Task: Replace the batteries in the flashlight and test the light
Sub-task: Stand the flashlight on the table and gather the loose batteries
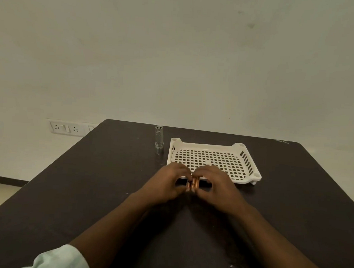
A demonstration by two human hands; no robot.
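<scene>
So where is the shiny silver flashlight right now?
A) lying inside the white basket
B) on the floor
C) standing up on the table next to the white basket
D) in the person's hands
C: the flashlight stands upright on the dark table, just left of the white basket, while the left hand and the right hand hold the copper-coloured batteries.
</scene>
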